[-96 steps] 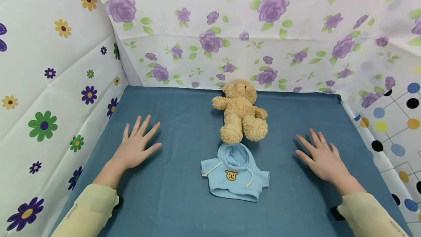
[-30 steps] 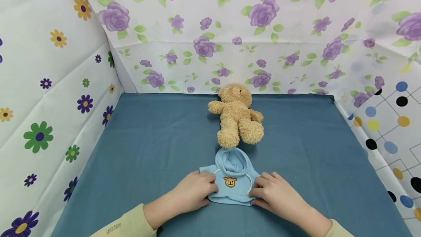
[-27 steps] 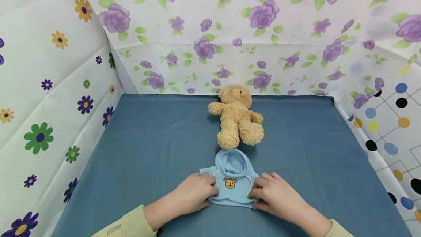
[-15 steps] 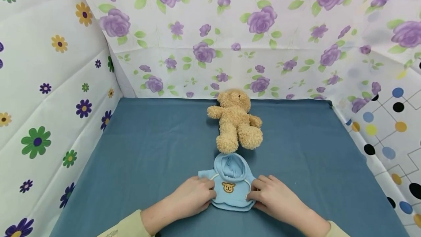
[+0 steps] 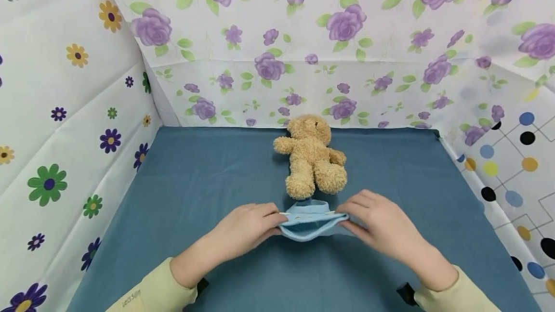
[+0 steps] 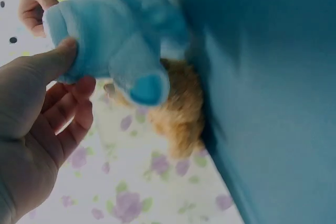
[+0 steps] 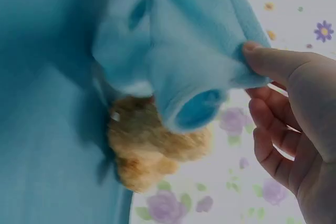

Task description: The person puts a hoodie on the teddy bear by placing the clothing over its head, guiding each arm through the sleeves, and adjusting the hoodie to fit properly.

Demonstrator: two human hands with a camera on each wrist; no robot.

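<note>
A small light-blue hoodie (image 5: 309,218) is raised off the table at the middle of the head view, its hem opening facing the camera. My left hand (image 5: 247,229) pinches the hem's left corner between thumb and fingers; my right hand (image 5: 383,227) pinches the right corner. In the left wrist view the thumb presses on the blue fabric (image 6: 105,30), and one sleeve opening shows. The right wrist view shows the other sleeve (image 7: 194,103) hanging below the pinched hem. Just beyond the hoodie a tan teddy bear (image 5: 310,153) lies on its back, feet toward me.
A blue cloth (image 5: 208,167) covers the table. White sheets with purple flowers (image 5: 269,66) stand behind it, a flower-printed sheet (image 5: 47,184) on the left and a dotted one (image 5: 513,199) on the right.
Both hands came in from the sides to the hoodie's lower corners, took hold of the hem, and lifted it up so its opening faces the camera. The bear stays in place.
</note>
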